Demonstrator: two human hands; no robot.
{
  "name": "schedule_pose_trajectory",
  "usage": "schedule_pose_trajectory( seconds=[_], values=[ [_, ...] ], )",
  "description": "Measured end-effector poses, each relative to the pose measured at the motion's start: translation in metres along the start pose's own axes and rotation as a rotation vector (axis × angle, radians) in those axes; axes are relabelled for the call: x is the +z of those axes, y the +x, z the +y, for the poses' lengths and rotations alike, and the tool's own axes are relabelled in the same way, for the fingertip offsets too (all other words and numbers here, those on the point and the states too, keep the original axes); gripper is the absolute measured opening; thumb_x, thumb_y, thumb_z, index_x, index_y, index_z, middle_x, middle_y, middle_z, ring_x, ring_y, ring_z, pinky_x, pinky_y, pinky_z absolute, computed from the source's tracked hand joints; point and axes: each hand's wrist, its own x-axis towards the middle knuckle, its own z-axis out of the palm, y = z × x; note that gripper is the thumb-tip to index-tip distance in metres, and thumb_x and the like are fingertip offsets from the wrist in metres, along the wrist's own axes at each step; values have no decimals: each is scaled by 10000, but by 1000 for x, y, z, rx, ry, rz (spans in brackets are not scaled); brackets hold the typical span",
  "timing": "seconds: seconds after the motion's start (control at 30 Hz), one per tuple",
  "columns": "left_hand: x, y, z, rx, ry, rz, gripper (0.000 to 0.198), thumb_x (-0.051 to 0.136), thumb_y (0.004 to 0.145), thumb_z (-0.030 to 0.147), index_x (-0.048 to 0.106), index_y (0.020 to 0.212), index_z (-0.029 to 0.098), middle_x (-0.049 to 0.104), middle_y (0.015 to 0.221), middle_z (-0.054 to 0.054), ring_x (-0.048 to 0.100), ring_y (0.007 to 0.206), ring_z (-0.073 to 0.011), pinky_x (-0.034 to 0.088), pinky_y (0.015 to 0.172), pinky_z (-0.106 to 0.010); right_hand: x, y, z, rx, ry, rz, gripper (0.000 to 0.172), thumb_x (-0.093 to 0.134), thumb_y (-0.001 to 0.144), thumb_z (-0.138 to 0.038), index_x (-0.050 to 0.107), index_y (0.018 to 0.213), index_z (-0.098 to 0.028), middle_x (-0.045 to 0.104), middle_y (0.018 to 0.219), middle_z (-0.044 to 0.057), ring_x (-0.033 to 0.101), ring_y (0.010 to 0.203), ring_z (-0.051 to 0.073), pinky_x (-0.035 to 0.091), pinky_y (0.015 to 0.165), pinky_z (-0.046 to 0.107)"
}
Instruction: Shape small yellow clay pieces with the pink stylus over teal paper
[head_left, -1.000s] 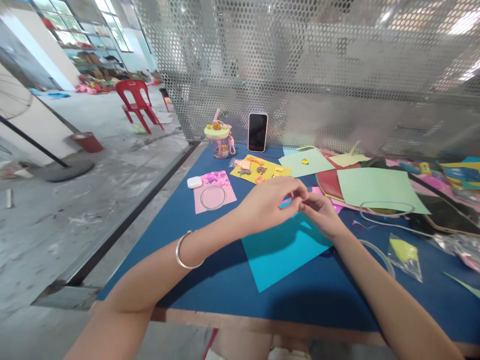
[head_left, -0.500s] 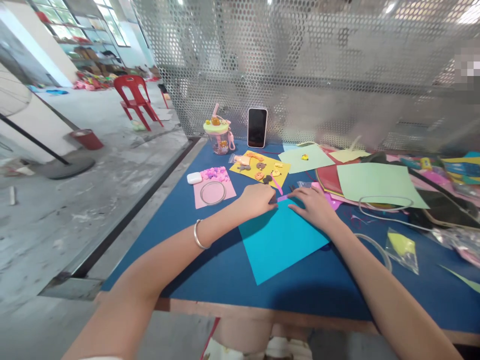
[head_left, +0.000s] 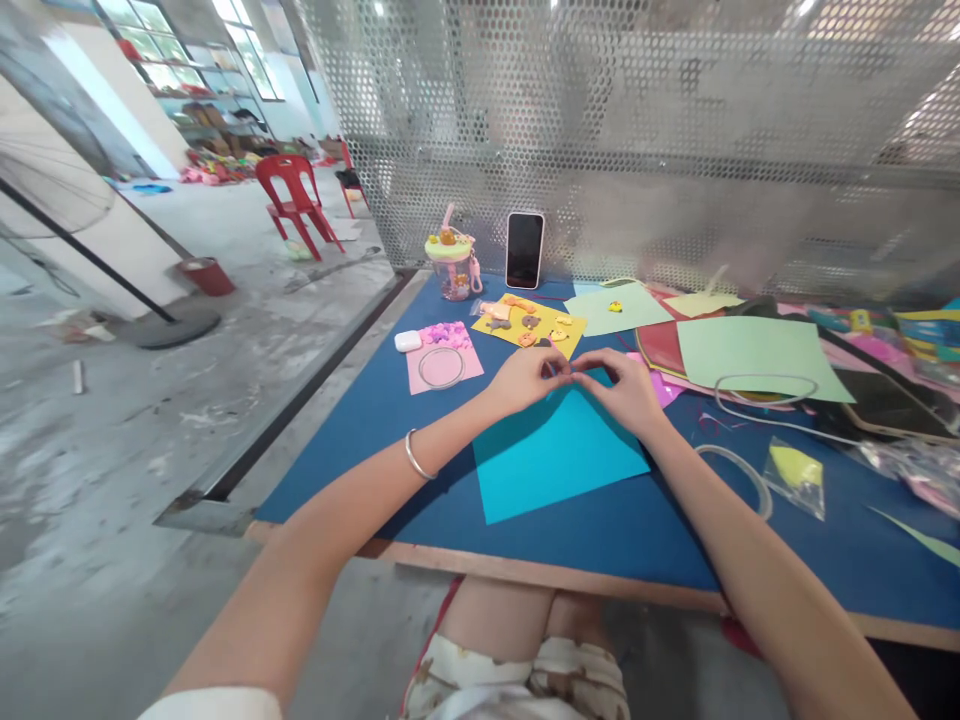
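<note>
My left hand (head_left: 532,380) and my right hand (head_left: 619,390) meet above the far edge of a bright blue paper sheet (head_left: 559,460). Thumb and fingertips of each are pinched together, almost touching the other hand's tips. Whatever lies between them is too small or hidden to make out. The sheet rests flat and slightly turned on the dark blue tabletop (head_left: 427,500). Just beyond my fingers is a yellow sheet (head_left: 487,328) bearing several small animal-shaped pieces. Bright pink plastic (head_left: 664,388) shows beside my right hand.
At left, a pink sheet (head_left: 420,382) carries a wire ring, purple-pink bits and a white case (head_left: 407,342). A lidded cup (head_left: 452,270) and a phone (head_left: 524,250) stand at the back. Green sheets (head_left: 757,355), a cable (head_left: 795,425) and a small bag (head_left: 796,475) lie right.
Both hands have drawn together, with fingertips now pinched over the sheet's far edge. The purple strip seen between them earlier no longer shows. The whole view has shifted slightly.
</note>
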Motion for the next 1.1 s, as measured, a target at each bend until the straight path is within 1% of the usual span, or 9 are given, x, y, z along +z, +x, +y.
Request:
schedule_pose_trajectory(
  seconds=[0.23,0.47,0.6,0.7,0.77,0.83,0.93,1.0,1.1],
  values=[
    [-10,-19,-3,-65,-126,20,199,616,793,330,651,787,135,665,757,-27,565,650,-102,434,644,-218,3,-5,-8,-16,11,121,110,628,767,-267,699,788,-185,682,771,23,524,625,134,365,566,266],
    [-26,-43,-36,-100,-121,28,185,634,742,337,647,756,153,672,777,-29,599,709,-127,466,676,-239,-20,-21,11,87,-3,366,122,673,720,-286,710,763,-178,669,691,10,505,560,117,377,540,252],
    [-41,-53,-53,-151,2,169,145,622,729,328,642,719,185,659,723,-8,591,672,-140,474,664,-263,-31,-27,20,105,12,496,171,700,702,-335,710,779,-183,691,731,30,595,666,160,454,629,280],
    [-46,-55,-46,-179,91,344,98,600,741,269,623,716,177,649,751,-25,584,734,-166,468,734,-308,-27,-29,13,94,17,484,196,681,722,-358,702,816,-187,711,800,41,629,713,178,487,662,302],
    [-40,-52,-31,-103,124,474,74,582,763,236,618,785,176,651,874,-44,577,871,-183,444,846,-335,-17,-29,3,38,-5,418,189,659,743,-353,697,836,-193,717,833,40,644,744,186,503,686,313],
    [-27,-46,-12,117,134,565,68,597,771,218,616,821,178,649,915,-46,571,931,-185,425,899,-342,-4,-29,-8,-54,-8,315,167,636,769,-328,693,857,-199,718,851,36,657,779,188,516,720,318],
    [-2,-35,13,321,75,452,37,624,767,210,614,792,186,646,854,-26,582,919,-176,428,898,-326,11,-29,-20,-165,38,197,152,607,797,-278,687,900,-201,717,870,36,669,772,176,532,735,310],
    [11,-31,20,333,3,450,49,631,756,193,597,787,176,635,855,-30,584,883,-169,441,865,-312,13,-30,-24,-199,36,186,156,599,802,-258,685,920,-204,718,892,37,671,783,176,532,743,310],
    [19,-28,18,325,-85,464,48,619,766,188,584,793,171,624,864,-33,577,883,-163,437,870,-309,11,-32,-26,-183,-4,236,156,616,799,-276,686,919,-206,719,904,40,663,819,185,516,740,306]
  ],
)
